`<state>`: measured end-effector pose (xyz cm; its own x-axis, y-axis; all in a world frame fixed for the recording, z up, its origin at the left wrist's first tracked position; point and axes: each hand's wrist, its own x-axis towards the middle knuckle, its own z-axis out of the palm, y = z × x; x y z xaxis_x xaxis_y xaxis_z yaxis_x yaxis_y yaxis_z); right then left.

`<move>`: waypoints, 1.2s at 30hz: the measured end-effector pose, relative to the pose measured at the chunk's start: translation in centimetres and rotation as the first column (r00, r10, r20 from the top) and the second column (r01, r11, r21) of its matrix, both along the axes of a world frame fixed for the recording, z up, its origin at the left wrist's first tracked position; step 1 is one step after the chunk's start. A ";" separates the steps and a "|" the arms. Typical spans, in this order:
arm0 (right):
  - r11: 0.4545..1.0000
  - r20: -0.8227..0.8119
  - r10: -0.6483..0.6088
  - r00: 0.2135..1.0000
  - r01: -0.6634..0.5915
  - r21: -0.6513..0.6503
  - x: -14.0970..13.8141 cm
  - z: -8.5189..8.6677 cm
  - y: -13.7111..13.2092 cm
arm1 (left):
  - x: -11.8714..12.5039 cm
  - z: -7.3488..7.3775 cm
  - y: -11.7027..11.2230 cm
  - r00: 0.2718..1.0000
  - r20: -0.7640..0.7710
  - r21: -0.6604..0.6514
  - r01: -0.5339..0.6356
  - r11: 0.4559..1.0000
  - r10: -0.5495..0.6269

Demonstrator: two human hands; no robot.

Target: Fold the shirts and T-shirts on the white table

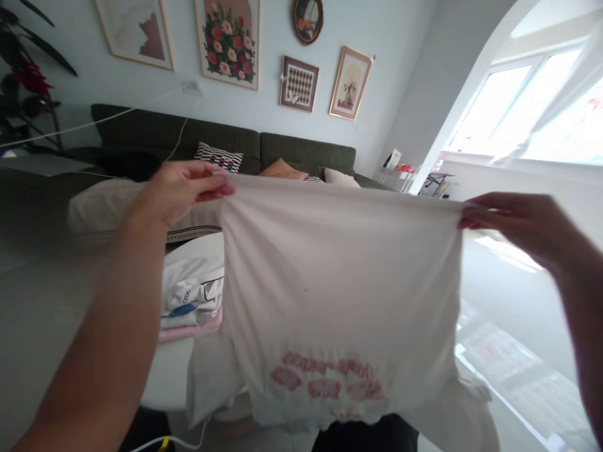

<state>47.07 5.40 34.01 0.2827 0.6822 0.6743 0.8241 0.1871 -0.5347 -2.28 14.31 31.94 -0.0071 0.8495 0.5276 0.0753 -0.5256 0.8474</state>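
A white T-shirt (339, 270) hangs stretched out in front of me, upside down, its hem drawn into a nearly straight line along the top. My left hand (186, 188) pinches one corner of the hem, and my right hand (513, 223) pinches the opposite corner. Near the bottom, a pinkish-red print (327, 380) shows in the fabric, with the sleeves drooping at either side. Behind the shirt on the left lies a stack of folded clothes (193, 295), white with dark lettering on top and pink beneath, on a white surface (169, 376).
A dark green sofa (301, 147) with cushions (219, 157) stands along the far wall under framed pictures (229, 41). A white cable (188, 444) with a yellow tie runs at the bottom left. To the right is a window (518, 107) beyond an arch.
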 end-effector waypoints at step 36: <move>0.899 0.051 -0.007 0.999 0.028 -0.437 -2.7 -35.4 -3.4 | 4.3 -33.2 -9.8 0.785 -0.616 -0.065 -0.126 0.990 0.060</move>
